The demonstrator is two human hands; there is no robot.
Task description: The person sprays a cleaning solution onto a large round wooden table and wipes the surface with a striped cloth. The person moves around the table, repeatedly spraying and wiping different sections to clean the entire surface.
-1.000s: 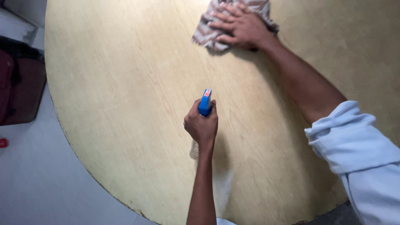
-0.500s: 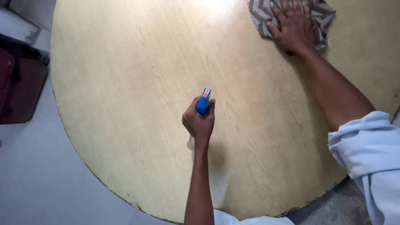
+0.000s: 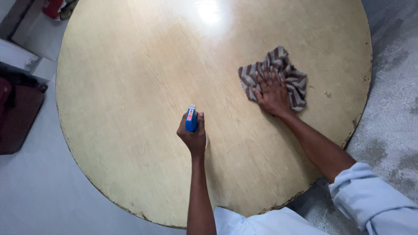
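Table (image 3: 130, 87): round, pale wood-grain top, filling most of the view; rim chipped and dark along the 4 to 7 o'clock edge; a bright glare spot near 12 o'clock.
Left hand (image 3: 191, 135): just below the table's centre, toward 6 o'clock, held above the top; fingers closed around the neck of the spray bottle.
Spray bottle (image 3: 191, 119): blue trigger head with a small red and white label on top, nozzle pointing to 12 o'clock; the body is hidden under the hand.
Right hand (image 3: 273, 93): at about 3 o'clock from the table's centre, palm down, fingers spread and flat, pressing on the cloth; not curled around it.
Cloth (image 3: 296, 85): brown and grey zigzag-striped rag, rumpled, lying flat on the table under the right hand, showing past the fingers toward 12 o'clock and on both sides; well apart from the spray bottle.
Sleeves (image 3: 370, 200): light blue, the right one rolled above the elbow, at 5 o'clock; forearms bare.
Floor (image 3: 35, 191): pale and smooth at 8 o'clock; grey, mottled concrete (image 3: 392, 109) at 3 o'clock.
Dark bag (image 3: 17, 113): maroon-brown, on the floor at 9 o'clock, off the table's edge.
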